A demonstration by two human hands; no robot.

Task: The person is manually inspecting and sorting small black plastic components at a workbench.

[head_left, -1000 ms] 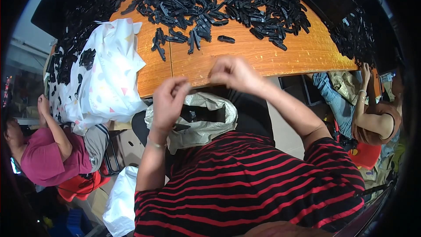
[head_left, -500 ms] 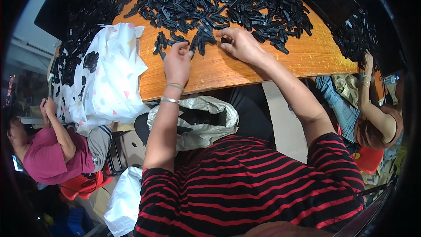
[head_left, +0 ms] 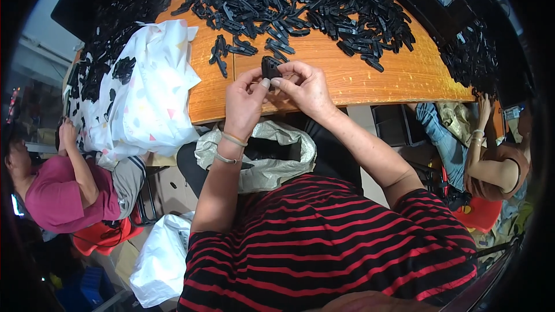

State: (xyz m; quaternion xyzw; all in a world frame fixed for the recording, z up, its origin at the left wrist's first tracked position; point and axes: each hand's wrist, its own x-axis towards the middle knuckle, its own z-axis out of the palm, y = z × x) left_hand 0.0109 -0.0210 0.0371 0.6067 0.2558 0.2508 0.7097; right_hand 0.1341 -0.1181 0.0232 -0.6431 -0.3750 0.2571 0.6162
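My left hand (head_left: pixel 245 97) and my right hand (head_left: pixel 309 89) meet above the near edge of the table. Between their thumbs and fingertips they pinch a small, narrow black plastic piece (head_left: pixel 268 67), held upright. Fingers cover its lower part, and its exact kind cannot be made out. Just beyond lie a few loose black pieces (head_left: pixel 279 44), with a small group (head_left: pixel 219 55) to their left. Behind these spreads a large heap of similar black pieces (head_left: pixel 254 0).
An open woven sack (head_left: pixel 219 162) sits at my lap below the wooden table edge (head_left: pixel 214 114). A patterned white plastic sheet (head_left: pixel 156 92) lies at the left. People work on either side, near more black pieces (head_left: pixel 471 58). A white bag (head_left: pixel 159 260) stands on the floor.
Both hands have come together and nearer to me, and now grip a black piece between them. Before, they were apart at the edge of the heap.
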